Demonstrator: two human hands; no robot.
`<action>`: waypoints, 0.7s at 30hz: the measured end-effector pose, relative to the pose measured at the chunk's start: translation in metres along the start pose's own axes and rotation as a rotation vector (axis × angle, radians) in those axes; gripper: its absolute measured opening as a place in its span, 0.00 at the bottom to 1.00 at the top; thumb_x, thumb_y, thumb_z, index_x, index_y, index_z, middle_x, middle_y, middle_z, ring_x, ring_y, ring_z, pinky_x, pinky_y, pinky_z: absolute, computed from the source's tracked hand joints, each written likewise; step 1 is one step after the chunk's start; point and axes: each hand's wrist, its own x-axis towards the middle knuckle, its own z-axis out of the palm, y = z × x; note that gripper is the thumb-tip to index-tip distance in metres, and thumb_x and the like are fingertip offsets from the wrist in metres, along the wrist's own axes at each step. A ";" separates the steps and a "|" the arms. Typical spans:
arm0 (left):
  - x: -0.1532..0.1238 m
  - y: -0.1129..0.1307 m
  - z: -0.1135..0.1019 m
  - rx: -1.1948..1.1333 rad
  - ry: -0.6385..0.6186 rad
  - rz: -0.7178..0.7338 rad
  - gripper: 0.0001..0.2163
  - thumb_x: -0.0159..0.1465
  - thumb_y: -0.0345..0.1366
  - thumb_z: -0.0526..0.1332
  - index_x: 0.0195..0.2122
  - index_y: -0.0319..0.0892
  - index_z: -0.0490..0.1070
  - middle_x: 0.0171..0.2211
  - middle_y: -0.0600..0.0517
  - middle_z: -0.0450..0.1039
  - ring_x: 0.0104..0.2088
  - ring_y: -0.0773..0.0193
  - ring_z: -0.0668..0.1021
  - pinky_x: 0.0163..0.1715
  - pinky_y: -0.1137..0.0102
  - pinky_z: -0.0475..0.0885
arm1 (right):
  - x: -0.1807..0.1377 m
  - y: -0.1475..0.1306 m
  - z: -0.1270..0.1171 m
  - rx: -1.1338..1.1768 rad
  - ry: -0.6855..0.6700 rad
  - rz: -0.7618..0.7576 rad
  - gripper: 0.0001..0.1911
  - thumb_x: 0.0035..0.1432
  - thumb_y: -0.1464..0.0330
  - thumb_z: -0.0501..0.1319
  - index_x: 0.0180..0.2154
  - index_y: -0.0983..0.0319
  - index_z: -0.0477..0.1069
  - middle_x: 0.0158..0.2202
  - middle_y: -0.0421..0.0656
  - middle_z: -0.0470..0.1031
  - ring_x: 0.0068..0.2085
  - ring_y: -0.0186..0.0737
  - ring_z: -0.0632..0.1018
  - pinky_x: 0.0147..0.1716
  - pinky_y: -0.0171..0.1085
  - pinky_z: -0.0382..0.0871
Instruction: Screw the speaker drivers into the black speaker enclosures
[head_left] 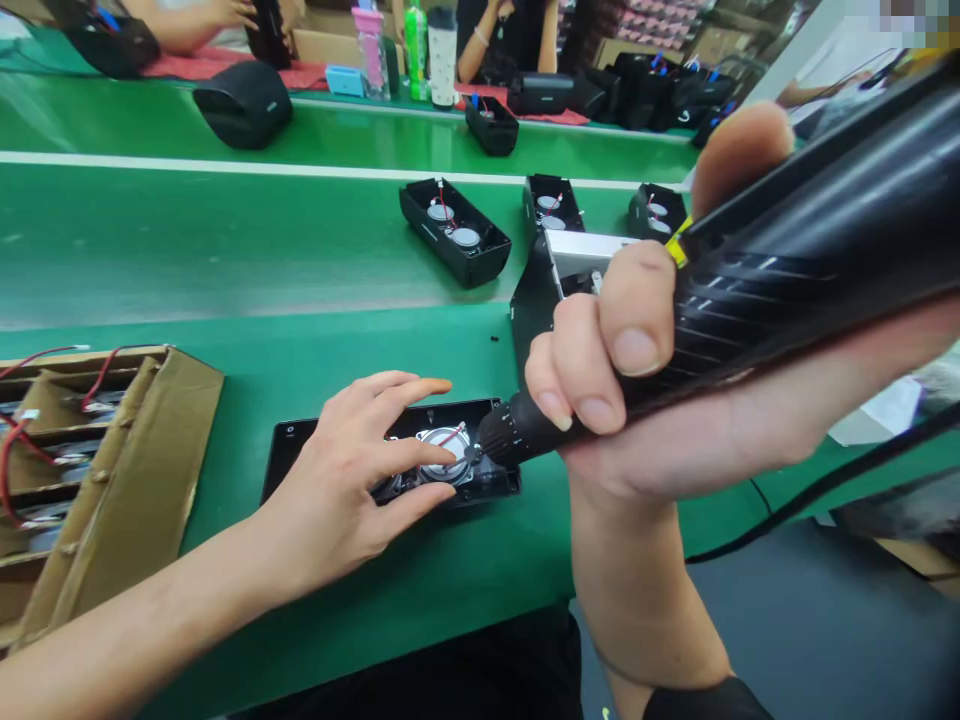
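Observation:
My right hand [637, 390] is wrapped round a black electric screwdriver [810, 230], tilted down to the left. Its tip meets the right side of a round speaker driver [442, 438] inside a long black speaker housing [289, 440]. The exact contact point is too small to make out. Over the housing lies my left hand [352, 465], with its fingers stretched out and apart around the driver. The fingers partly cover the driver and the housing's left half.
A cardboard box [161, 430] with dividers holds wired parts at left. Behind the work, a metal-topped holder [592, 245] stands near another open housing [457, 235]. A cable [810, 490] runs at right. Across the green bench, co-workers' arms, bottles [442, 60] and a black speaker [244, 105] appear.

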 end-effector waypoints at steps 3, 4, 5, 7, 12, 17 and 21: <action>0.000 0.002 0.000 -0.004 0.011 0.002 0.04 0.73 0.35 0.67 0.42 0.51 0.81 0.67 0.48 0.72 0.68 0.45 0.70 0.66 0.41 0.65 | -0.001 0.003 -0.001 -0.012 -0.045 0.004 0.26 0.62 0.41 0.69 0.26 0.54 0.74 0.15 0.31 0.64 0.10 0.34 0.62 0.08 0.37 0.55; 0.000 0.003 0.000 -0.004 0.013 0.003 0.04 0.73 0.34 0.66 0.42 0.50 0.81 0.66 0.47 0.73 0.67 0.45 0.71 0.65 0.41 0.66 | -0.001 0.003 -0.001 -0.008 -0.068 0.005 0.25 0.61 0.40 0.70 0.28 0.54 0.76 0.16 0.31 0.65 0.10 0.34 0.62 0.08 0.37 0.55; 0.000 0.004 0.000 -0.005 0.017 0.008 0.04 0.74 0.34 0.66 0.41 0.49 0.81 0.65 0.47 0.73 0.67 0.45 0.71 0.64 0.41 0.66 | -0.001 0.004 -0.001 -0.003 -0.088 0.009 0.25 0.59 0.40 0.70 0.30 0.53 0.78 0.16 0.31 0.65 0.10 0.34 0.62 0.08 0.37 0.55; 0.000 0.006 0.001 -0.009 0.023 0.017 0.05 0.74 0.33 0.66 0.40 0.49 0.80 0.64 0.47 0.74 0.66 0.46 0.72 0.64 0.43 0.66 | -0.001 0.005 0.001 0.008 -0.106 0.017 0.26 0.57 0.38 0.70 0.35 0.52 0.81 0.15 0.32 0.65 0.10 0.35 0.62 0.08 0.37 0.54; -0.001 0.005 0.001 -0.035 0.005 0.034 0.03 0.74 0.35 0.66 0.47 0.50 0.78 0.65 0.49 0.73 0.66 0.50 0.71 0.66 0.47 0.66 | -0.003 0.007 0.005 -0.018 -0.078 0.057 0.33 0.58 0.33 0.65 0.36 0.55 0.84 0.12 0.34 0.64 0.09 0.37 0.60 0.07 0.38 0.52; -0.004 -0.005 -0.008 0.052 -0.118 0.048 0.17 0.73 0.48 0.66 0.59 0.50 0.72 0.71 0.45 0.67 0.70 0.44 0.68 0.68 0.42 0.64 | 0.000 0.002 -0.014 -0.059 -0.155 0.009 0.28 0.61 0.37 0.66 0.31 0.54 0.78 0.16 0.32 0.69 0.12 0.35 0.65 0.11 0.36 0.58; -0.007 -0.014 -0.011 0.221 -0.227 0.129 0.23 0.73 0.55 0.63 0.65 0.55 0.70 0.77 0.44 0.59 0.73 0.35 0.66 0.66 0.28 0.61 | 0.007 0.003 -0.036 -0.146 -0.226 0.036 0.24 0.59 0.42 0.73 0.38 0.53 0.75 0.22 0.33 0.75 0.17 0.39 0.72 0.15 0.38 0.66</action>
